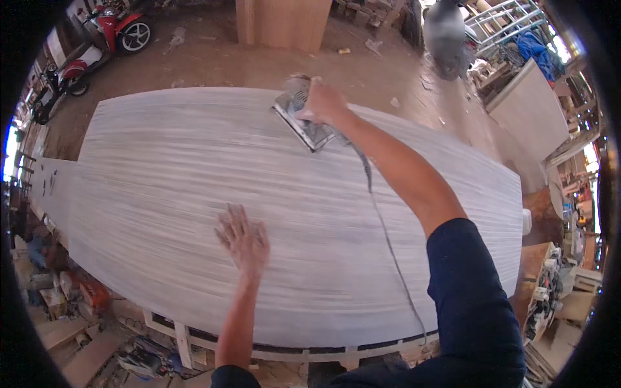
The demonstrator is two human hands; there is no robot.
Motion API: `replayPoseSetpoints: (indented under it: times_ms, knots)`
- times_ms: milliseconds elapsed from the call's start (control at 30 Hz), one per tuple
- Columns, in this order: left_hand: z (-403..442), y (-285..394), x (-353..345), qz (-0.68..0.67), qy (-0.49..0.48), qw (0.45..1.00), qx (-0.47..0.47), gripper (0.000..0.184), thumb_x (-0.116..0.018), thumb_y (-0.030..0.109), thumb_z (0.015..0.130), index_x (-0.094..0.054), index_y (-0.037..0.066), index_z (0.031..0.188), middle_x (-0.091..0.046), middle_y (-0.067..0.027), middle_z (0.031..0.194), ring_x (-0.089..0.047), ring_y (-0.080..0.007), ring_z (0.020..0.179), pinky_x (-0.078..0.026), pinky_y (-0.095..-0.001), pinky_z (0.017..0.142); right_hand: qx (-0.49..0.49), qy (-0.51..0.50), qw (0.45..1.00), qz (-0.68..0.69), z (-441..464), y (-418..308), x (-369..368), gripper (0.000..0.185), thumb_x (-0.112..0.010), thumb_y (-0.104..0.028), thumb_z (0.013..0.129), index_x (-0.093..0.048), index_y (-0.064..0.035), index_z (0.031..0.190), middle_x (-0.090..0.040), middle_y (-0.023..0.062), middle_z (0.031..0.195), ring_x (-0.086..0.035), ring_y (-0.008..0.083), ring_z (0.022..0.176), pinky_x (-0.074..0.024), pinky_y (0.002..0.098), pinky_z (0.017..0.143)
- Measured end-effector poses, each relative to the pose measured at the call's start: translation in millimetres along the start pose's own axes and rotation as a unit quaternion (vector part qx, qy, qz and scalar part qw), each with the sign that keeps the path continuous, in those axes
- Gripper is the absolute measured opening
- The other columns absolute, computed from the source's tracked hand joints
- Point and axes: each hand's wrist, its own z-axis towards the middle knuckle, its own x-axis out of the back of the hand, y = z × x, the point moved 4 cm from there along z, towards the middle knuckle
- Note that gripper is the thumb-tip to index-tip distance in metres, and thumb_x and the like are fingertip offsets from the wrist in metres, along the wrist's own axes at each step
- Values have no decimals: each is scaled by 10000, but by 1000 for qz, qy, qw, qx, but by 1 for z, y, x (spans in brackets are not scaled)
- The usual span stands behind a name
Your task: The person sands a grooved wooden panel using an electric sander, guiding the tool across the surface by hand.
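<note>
Showing nearest the camera are two dark blue sleeves (475, 291), with bare forearms coming out of them. Just beyond, slats of a wooden frame (184, 343) peek out under the near edge of a broad panel (323, 258), which is pale grey-white with long streaks running along its length. A thin dark cord (386, 234) trails across the panel's surface and reaches its near edge at the right. Left of the cord, over the panel, the left hand (244, 239) is empty and flat, palm down, fingers spread and pointing away from the body; it is a little blurred, and whether it touches the surface I cannot tell. Farther out, the right hand (323, 103) is wrapped around the top of a sander (304, 126), whose flat, squarish base sits at the panel's far edge; the cord runs back from it beneath the right forearm. Past the panel is a dusty brown floor (362, 71) with scraps lying on it. On its far side stand a tan wooden piece (283, 24) in the middle, a red and white motorbike (87, 58) at the left, and a blue tarp (535, 53) among clutter at the right.
</note>
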Motion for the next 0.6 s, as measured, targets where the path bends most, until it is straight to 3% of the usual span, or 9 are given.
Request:
replayPoseSetpoints:
  times_ms: [167,333,433,500,600]
  knots:
    - [1,2,6,-27,-18,999,-32,676,-391,471,1033,-268,93,1579,-162,-147,1659,-92,-399,1529,-41,-592,1217,70,26,997,36,61,-111,-24,831,-862,-458,645,-551,108,1167,-693,241,1073,-688,359,1024,-556,443,863]
    - [4,1,8,-34,-22,999,-22,672,-411,468,1024,-296,92,1568,-188,-148,1653,-94,-400,1528,-33,-599,1214,44,104,987,115,105,-188,-45,762,-912,-339,615,-577,89,1150,-706,231,1052,-697,345,1020,-568,405,859]
    - [2,-1,8,-52,-26,998,-22,667,-443,457,1017,-310,100,1565,-197,-143,1652,-104,-397,1528,-39,-605,1211,3,99,982,159,107,-190,-39,712,-918,-273,624,-587,62,1158,-708,217,1070,-696,326,1043,-564,396,887]
    - [2,0,9,-64,-29,997,-15,668,-462,452,1012,-315,106,1564,-201,-140,1652,-117,-397,1525,-47,-599,1212,-98,84,965,227,112,-162,-37,704,-910,-267,654,-575,36,1194,-707,189,1107,-687,312,1078,-561,384,908]
    - [-1,2,13,-74,-12,997,-20,662,-491,439,1006,-327,117,1561,-221,-135,1647,-148,-397,1519,-68,-585,1214,-103,123,979,128,106,-113,-27,746,-905,-324,662,-559,23,1224,-696,170,1149,-683,310,1091,-566,390,903]
